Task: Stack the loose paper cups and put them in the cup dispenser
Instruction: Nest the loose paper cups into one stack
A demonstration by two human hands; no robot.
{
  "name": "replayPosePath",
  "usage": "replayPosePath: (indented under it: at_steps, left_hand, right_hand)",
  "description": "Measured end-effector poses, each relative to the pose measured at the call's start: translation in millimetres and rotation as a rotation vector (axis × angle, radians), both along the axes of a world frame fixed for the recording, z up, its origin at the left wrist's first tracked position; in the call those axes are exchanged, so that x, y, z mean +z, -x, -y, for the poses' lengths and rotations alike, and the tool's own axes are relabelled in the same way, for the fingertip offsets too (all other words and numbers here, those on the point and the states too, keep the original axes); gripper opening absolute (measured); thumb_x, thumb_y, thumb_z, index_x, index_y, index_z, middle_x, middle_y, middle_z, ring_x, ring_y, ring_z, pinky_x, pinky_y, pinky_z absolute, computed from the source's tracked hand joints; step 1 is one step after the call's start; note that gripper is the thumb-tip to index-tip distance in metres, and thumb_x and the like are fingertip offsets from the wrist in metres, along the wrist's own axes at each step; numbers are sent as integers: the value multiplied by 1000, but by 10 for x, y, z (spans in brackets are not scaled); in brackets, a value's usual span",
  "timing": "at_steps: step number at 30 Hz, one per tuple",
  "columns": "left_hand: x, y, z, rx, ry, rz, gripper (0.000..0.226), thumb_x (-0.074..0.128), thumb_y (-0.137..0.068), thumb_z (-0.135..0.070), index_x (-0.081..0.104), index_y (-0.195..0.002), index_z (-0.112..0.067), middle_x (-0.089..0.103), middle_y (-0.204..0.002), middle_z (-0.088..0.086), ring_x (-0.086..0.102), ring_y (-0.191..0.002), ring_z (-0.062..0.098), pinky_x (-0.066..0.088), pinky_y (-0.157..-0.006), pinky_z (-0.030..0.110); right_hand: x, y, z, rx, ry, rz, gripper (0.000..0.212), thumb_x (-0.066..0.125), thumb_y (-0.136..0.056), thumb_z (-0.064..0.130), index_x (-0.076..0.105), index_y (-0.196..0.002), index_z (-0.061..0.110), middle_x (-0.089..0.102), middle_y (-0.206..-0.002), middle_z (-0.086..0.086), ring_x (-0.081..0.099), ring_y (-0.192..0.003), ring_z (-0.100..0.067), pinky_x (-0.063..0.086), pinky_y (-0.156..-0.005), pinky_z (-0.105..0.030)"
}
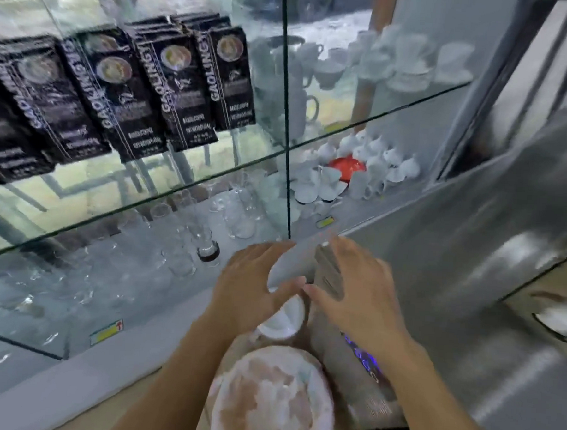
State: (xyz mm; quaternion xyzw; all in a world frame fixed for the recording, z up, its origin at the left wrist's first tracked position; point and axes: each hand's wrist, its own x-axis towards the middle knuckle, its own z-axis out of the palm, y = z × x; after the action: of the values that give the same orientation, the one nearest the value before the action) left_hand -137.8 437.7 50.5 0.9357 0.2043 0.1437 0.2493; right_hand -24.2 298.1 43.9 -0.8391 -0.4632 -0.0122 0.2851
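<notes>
Feeding a cup stack toward the dispenser, judged the loading step. Left hand cupped round the stack's white, smooth, tapered side, fingers curled, thumb across it near the rim end. Right hand laid flat against the dispenser's ribbed tan column, fingers nearly straight; whether gripping anything, cannot tell. Another cup, white inside, sitting just below the hands, mouth up. Large round pale opening nearest the camera, blurred; nature unclear. Next move probably calls for lining the stack with the column's axis and sliding it in straight. Behind, glass shelves with dark glossy coffee bags and white china.
</notes>
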Motion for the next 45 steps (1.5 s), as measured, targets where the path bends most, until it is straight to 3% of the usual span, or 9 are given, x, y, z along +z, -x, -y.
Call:
replayPosePath:
  at_steps: [2, 6, 10, 18, 23, 28, 36, 40, 45]
  left_hand:
    - [218, -165, 139, -48, -5, 40, 68, 36, -71, -67, 47, -131, -36, 56, -132, -8, 47, -122, 13, 26, -98, 23]
    - [522, -469, 505, -192, 26, 99, 64, 43, -73, -66, 48, -130, -35, 58, -129, -9, 49, -120, 10, 35, -104, 30]
    - [757, -711, 993, -322, 38, 181, 62, 45, -76, -63, 49, -130, -33, 58, -130, -8, 51, -120, 10, 39, -103, 37]
    - [1161, -1067, 2093, -594, 10, 292, 61, 45, -77, -59, 49, -130, -29, 56, -130, -9, 46, -119, 6, 27, -95, 18]
    - [1213, -1209, 2855, -742, 38, 340, 58, 48, -77, -53, 53, -127, -23, 57, -114, -16, 46, -109, 1, 23, -90, -4]
    - [1037, -1307, 3504, -801, 95, 279, 64, 44, -77, -58, 50, -130, -23, 55, -131, -11, 47, -121, 8, 32, -103, 21]
    - [483, -1495, 4014, -627, 272, 84, 66, 57, -80, -45, 36, -138, -24, 36, -146, 0, 30, -135, 16, 24, -111, 29]
    - [215, -1552, 4110, -348, 670, -103, 91, 62, -81, -43, 1, -147, -31, 5, -159, 0, 5, -145, 16, 10, -119, 39]
    - [33, -1463, 4215, -5, 1429, -234, 98, 57, -75, -62, -7, -145, -39, 15, -158, -4, 17, -144, 20, 11, -118, 49]
  right_hand:
    - [201, -62, 225, -73, -59, -1, 76, 64, -77, 51, 25, -139, 30, 54, -128, -1, 43, -120, -14, 20, -97, -22]
    - [486, -137, 757, -186, -64, 77, 78, 50, -77, 58, 14, -142, 34, 43, -142, -1, 34, -133, -16, 24, -107, -37]
    - [789, -176, 1338, -302, -60, 177, 78, 44, -77, 62, 17, -142, 31, 45, -141, -6, 40, -130, -21, 30, -104, -40]
    - [1165, -157, 2551, -558, -168, 259, 75, 49, -76, 58, 26, -140, 27, 49, -137, -5, 46, -122, -23, 34, -99, -42]
    - [1138, -119, 3285, -682, -109, 239, 74, 42, -77, 61, 15, -140, 34, 45, -140, -4, 45, -124, -24, 35, -99, -42]
    - [1011, -122, 3916, -770, -94, 209, 74, 47, -77, 57, 24, -140, 28, 51, -134, -5, 51, -118, -25, 39, -89, -40]
    - [568, -248, 4352, -730, -25, 7, 78, 44, -79, 60, 15, -144, 29, 36, -145, -5, 38, -128, -24, 32, -103, -39]
    - [303, -365, 4288, -633, -9, -183, 85, 59, -83, 44, 5, -146, 22, 35, -144, -2, 36, -128, -22, 28, -103, -32]
    - [53, -497, 4149, -600, 44, -445, 93, 56, -83, 51, -6, -145, 20, 26, -152, -5, 32, -134, -26, 30, -108, -43]
